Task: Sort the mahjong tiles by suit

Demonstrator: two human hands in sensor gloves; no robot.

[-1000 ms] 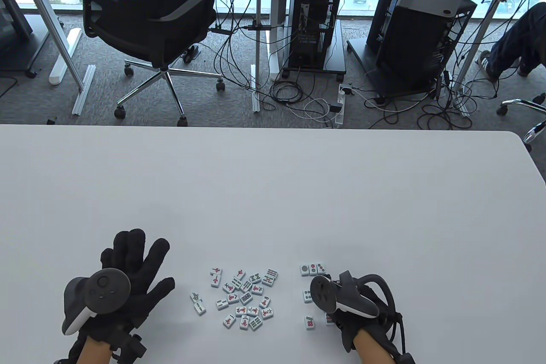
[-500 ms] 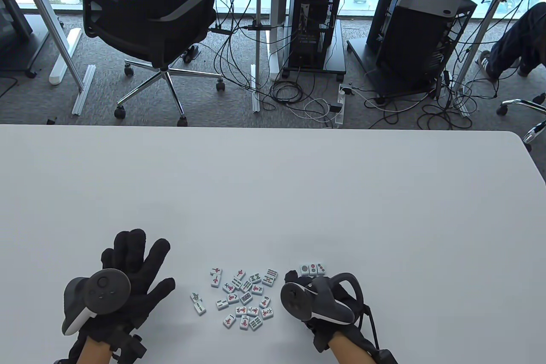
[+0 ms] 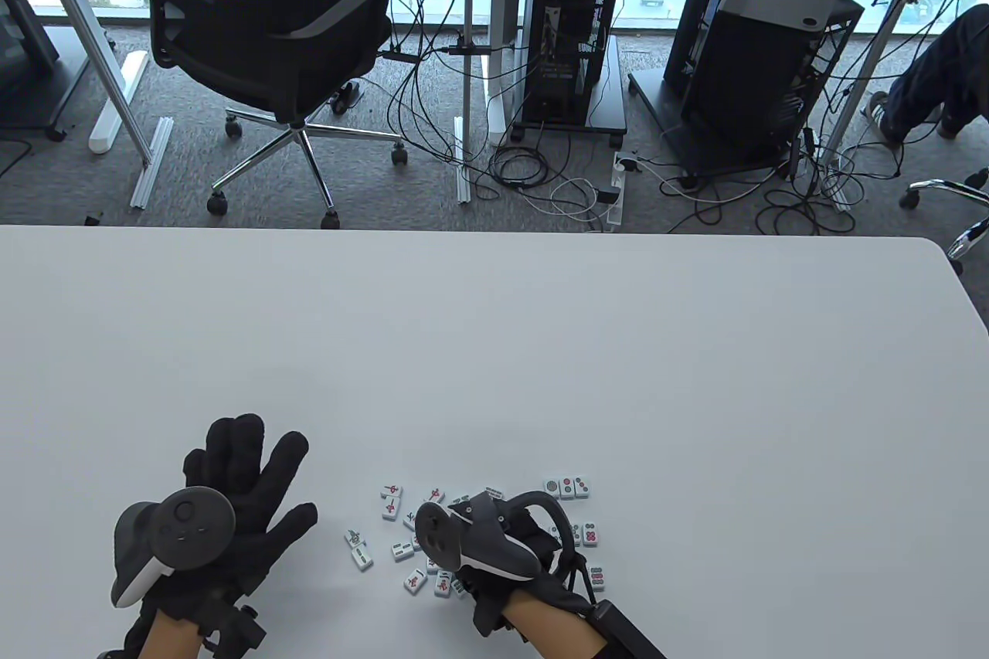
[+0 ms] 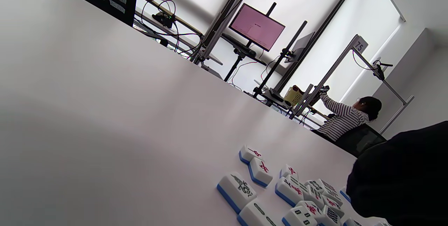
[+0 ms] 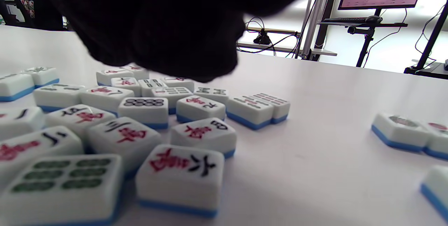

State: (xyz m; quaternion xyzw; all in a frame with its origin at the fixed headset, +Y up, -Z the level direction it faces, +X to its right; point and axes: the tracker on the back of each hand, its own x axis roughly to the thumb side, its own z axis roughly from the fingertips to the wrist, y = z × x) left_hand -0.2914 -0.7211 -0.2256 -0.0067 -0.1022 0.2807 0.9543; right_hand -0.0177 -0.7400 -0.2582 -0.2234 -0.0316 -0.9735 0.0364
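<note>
Down near the front edge of the white table point(image 3: 494, 350), the left hand point(image 3: 232, 497) lay flat with its fingers spread wide, holding nothing, well left of the tiles. The right hand point(image 3: 494, 543) hung over the loose pile of mahjong tiles point(image 3: 402, 535); its tracker hid the fingers from above, and in the right wrist view the gloved fingers point(image 5: 182, 33) were only a dark mass above the tiles, so I could not tell whether they gripped anything.

The pile sat face up between the two hands, a mix of red-character tiles, green bamboo tiles and one tile with rows of rings point(image 5: 145, 107). In the right wrist view a red-character tile point(image 5: 180, 175) lay nearest the camera, with a green bamboo tile point(image 5: 63, 187) just beside it.

To the right of the pile, a short row of three circle tiles point(image 3: 566, 487) lay side by side, with two more circle tiles point(image 3: 591, 533) nearer the person, close to the right wrist.

Beyond the table stood a black office chair point(image 3: 263, 41).
</note>
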